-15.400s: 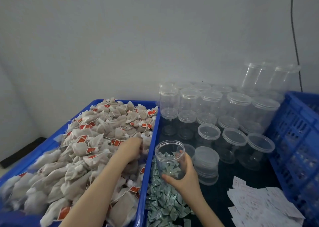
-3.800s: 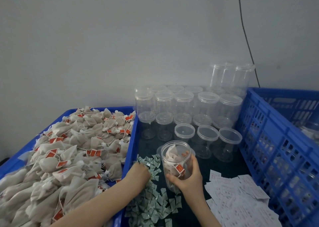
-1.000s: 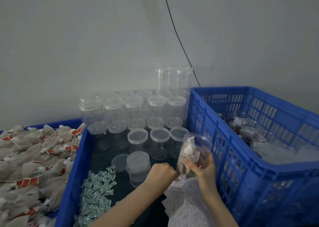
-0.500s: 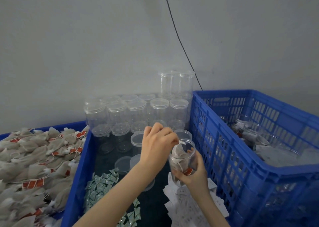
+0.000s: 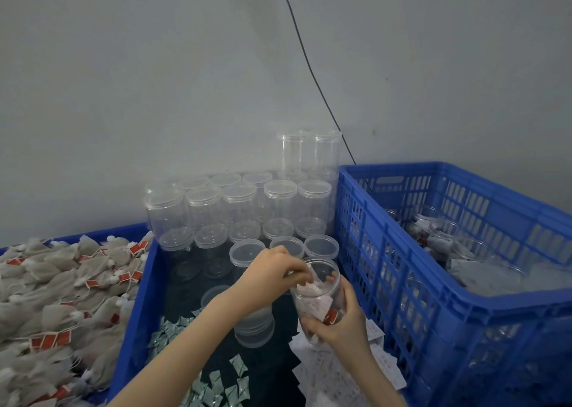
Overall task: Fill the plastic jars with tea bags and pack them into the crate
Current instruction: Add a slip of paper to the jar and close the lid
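Note:
My right hand [image 5: 340, 324] grips a clear plastic jar [image 5: 320, 306] from below and holds it, tilted a little, above the dark table. Tea bags with red tags fill most of the jar. My left hand [image 5: 272, 272] is at the jar's mouth, and its fingertips pinch a white paper slip [image 5: 315, 283] that reaches down into the jar. The blue crate [image 5: 464, 303] stands directly to the right of the jar, with filled jars [image 5: 439, 239] lying inside it. Loose tea bags [image 5: 62, 298] are heaped in the blue tray on the left.
Several empty lidded jars [image 5: 241, 208] stand in rows against the wall behind my hands. A stack of clear lids [image 5: 253, 326] sits under my left forearm. Green sachets [image 5: 216, 385] and white paper slips [image 5: 331, 375] lie on the table in front.
My left hand picked a slip from the pile, rose to the jar's mouth, and now pushes it in. The jar stays in my right hand, slightly lower.

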Motion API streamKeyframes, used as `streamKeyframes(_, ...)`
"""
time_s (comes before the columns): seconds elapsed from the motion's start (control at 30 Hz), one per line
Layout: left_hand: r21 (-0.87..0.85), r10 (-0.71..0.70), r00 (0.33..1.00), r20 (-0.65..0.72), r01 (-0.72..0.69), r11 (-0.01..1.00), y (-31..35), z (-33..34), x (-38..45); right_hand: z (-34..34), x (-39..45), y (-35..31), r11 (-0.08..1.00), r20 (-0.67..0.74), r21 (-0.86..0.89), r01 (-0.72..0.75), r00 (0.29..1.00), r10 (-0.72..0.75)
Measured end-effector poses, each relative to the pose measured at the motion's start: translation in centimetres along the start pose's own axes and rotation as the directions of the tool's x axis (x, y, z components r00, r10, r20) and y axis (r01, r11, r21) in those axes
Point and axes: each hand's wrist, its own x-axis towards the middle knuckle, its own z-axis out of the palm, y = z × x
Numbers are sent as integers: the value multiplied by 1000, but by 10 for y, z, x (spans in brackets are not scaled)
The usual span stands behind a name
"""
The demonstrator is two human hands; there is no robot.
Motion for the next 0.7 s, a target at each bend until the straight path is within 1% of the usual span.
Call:
streamKeyframes(0.03, -123, -42, 999, -35, 37, 992, -3, 0, -4, 0, 0, -1, 1000, -3, 10, -4, 1000, 4)
streamKeyframes(0.07, -240, -73, 997, -39, 62, 969, -6, -1, -8, 0, 1, -2, 1000, -5, 22, -7, 1000, 7)
streamKeyframes(0.1, -344, -97, 995, 5, 93, 935, -10, -1, -13, 1, 2, -3, 999, -4, 35, -7, 1000, 8)
streamKeyframes(0.13, -425, -109, 991, 79, 132, 896, -13, 1, -17, 2, 3, -4, 999, -1, 49, -7, 1000, 7)
streamKeyframes(0.2, -505, -130, 968, 216, 225, 833, -21, 9, -26, 6, 4, -7, 997, 6, 73, -6, 1000, 5)
streamKeyframes(0.27, -581, -140, 952, 272, 278, 765, -25, 22, -32, 13, 3, -10, 996, 42, 92, -6, 999, 2)
streamKeyframes(0.33, -695, -150, 962, 230, 270, 667, -26, 32, -35, 19, 3, -13, 996, 107, 90, -1, 994, -9)
streamKeyframes(0.4, -756, -192, 970, 152, 239, 609, -29, 36, -37, 17, 6, -21, 999, 211, 51, -5, 977, -6)
streamKeyframes(0.47, -790, -256, 963, 88, 224, 571, -32, 35, -38, 9, 16, -33, 1000, 357, -24, 11, 934, -2)
streamKeyframes(0.5, -794, -289, 955, 64, 224, 565, -33, 36, -39, 4, 22, -40, 997, 407, -74, 27, 913, 6)
streamKeyframes(0.53, -788, -312, 949, 43, 224, 573, -35, 36, -40, 1, 29, -49, 991, 429, -127, 43, 903, 16)
streamKeyframes(0.6, -753, -336, 942, 9, 227, 617, -36, 39, -41, 1, 44, -72, 968, 422, -235, 89, 906, 20)
streamKeyframes(0.63, -739, -347, 938, -3, 232, 633, -36, 40, -42, 4, 52, -82, 938, 426, -318, 137, 905, 13)
streamKeyframes(0.67, -733, -357, 934, -9, 236, 637, -35, 42, -42, 7, 57, -91, 874, 454, -438, 209, 891, 14)
streamKeyframes(0.7, -732, -365, 931, -15, 238, 639, -35, 43, -41, 12, 62, -98, 770, 503, -564, 297, 864, 36)
